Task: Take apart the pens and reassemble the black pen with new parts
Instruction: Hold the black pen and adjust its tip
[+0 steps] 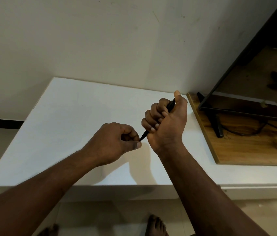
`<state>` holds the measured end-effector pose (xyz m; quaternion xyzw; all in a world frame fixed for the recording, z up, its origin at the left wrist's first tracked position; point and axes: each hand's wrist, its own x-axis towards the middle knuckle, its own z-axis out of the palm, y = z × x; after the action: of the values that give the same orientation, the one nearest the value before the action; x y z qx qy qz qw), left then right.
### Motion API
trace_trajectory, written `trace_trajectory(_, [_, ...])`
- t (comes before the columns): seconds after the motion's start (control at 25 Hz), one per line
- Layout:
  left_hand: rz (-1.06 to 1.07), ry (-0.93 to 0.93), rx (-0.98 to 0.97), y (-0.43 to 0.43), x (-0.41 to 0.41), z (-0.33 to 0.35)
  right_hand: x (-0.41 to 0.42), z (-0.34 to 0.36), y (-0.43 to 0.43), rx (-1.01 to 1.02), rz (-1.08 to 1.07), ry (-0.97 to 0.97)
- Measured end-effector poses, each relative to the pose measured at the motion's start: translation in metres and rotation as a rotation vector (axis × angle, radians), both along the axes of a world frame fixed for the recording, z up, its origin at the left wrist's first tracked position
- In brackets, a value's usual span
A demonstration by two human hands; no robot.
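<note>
The right hand [165,121] is wrapped in a full fist around the black pen [171,104], four fingers curled across the barrel and the thumb standing straight up past the fist's upper end. The pen runs slantwise through this grip. A short stretch of barrel shows above the fist beside the thumb, and the tapered, pointed end sticks out below the fist, toward the other hand.

The left hand [115,142] meets that pointed end just below and to the left of the fist. Its thumb and forefinger are drawn tightly together in a narrow pinch right at the tip (whether they hold a separate small part there is too small to tell), and its other fingers are curled into the palm.

Both hands hang in the air above a white table [66,125]; the pen touches nothing but the hands. To the right of the fist, a wooden board [253,147] lies on the table, bearing a black-framed screen [236,65] on dark legs. Beyond the grip rises a pale wall [117,40]. Below the forearms, bare feet [156,225] stand on the floor.
</note>
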<state>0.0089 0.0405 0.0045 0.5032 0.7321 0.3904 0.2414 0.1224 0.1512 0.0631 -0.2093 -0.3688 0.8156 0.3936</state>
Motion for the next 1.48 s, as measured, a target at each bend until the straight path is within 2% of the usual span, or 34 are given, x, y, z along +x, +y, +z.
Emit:
trace_trajectory(0.32, [-0.01, -0.021, -0.022, -0.002, 0.001, 0.006, 0.0, -0.002, 0.004, -0.046, -0.024, -0.004])
trace_trajectory(0.56, [-0.077, -0.099, -0.151, -0.004, -0.004, 0.009, 0.006, -0.008, 0.013, -0.266, -0.025, 0.044])
trace_trajectory(0.8, [-0.097, -0.227, -0.173, -0.003, -0.005, 0.014, 0.01, -0.011, 0.018, -0.434, -0.02, 0.104])
trace_trajectory(1.12, [-0.089, -0.388, -0.166, -0.004, -0.008, 0.02, 0.009, -0.012, 0.018, -0.415, -0.03, 0.084])
trace_trajectory(1.48, [-0.102, -0.373, -0.198, -0.005, -0.01, 0.021, 0.008, -0.009, 0.017, -0.384, -0.047, 0.068])
